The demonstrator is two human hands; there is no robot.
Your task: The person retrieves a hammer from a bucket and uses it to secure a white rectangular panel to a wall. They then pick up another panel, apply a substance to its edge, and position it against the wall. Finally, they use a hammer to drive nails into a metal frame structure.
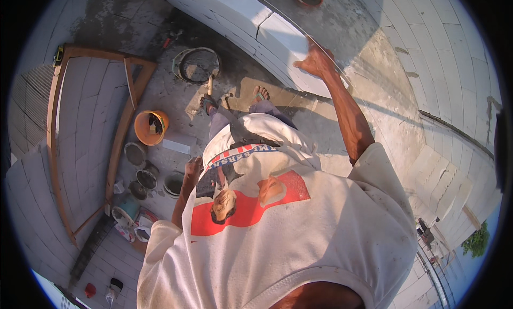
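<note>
White aerated-concrete block [282, 36] sits in the low far wall [227, 20], the right hand [316, 62] spread wide on it; the left hand's [193, 169] grip I cannot tell. An uneven push could knock it askew.

only readable text i can spot is on the white shirt [331, 229]: blue capital lettering [235, 158] across the belly, upside down from up here, plus bigger red letters [246, 147] beside it, partly lost in the folds
</note>
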